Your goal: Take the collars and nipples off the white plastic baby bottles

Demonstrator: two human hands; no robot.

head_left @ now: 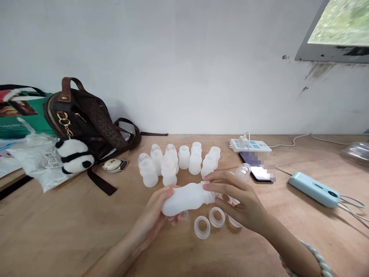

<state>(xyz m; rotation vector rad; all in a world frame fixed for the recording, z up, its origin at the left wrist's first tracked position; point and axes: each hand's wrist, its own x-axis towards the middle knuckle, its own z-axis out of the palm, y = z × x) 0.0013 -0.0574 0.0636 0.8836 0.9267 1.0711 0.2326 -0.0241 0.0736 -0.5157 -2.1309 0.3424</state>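
Observation:
A white translucent bottle (pixel 187 199) lies sideways in the air above the wooden table (pixel 72 238). My left hand (pixel 157 213) is shut on its base end from below. My right hand (pixel 236 200) is shut on its neck end, fingers curled round the opening. Just under the bottle, clear plastic rings (pixel 209 222) lie flat on the table. Behind them stands a cluster of several similar white bottles (pixel 178 163), some with clear domed caps. A loose clear cap (pixel 243 171) sits beside my right hand.
A brown backpack (pixel 83 119) with a panda plush (pixel 74 156) sits at the left, beside a green bag (pixel 25 115) and plastic wrap. A power strip (pixel 250 145), a phone (pixel 256 165) and a light blue device (pixel 314 189) with cables lie at the right.

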